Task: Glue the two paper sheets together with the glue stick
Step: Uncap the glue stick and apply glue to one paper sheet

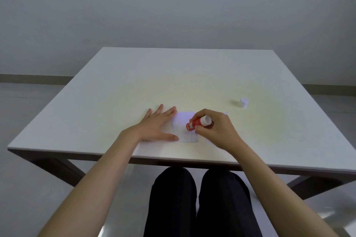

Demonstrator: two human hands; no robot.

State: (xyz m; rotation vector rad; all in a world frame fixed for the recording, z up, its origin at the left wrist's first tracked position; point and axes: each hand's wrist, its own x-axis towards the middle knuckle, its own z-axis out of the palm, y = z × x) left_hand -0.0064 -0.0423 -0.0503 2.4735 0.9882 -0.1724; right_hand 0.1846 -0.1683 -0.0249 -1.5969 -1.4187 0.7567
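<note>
A small white paper sheet (185, 129) lies near the front edge of the white table (173, 79). My left hand (159, 126) rests flat on the sheet's left part, fingers spread. My right hand (215, 127) grips a red glue stick (196, 122), tilted, with its lower end down on the paper and its white end up. A corner of a second white sheet (225, 114) shows just behind my right hand; the rest of it is hidden.
The glue stick's white cap (243, 102) stands on the table to the right, beyond my right hand. My legs in dark trousers (202, 198) are under the front edge. A grey wall lies behind the table.
</note>
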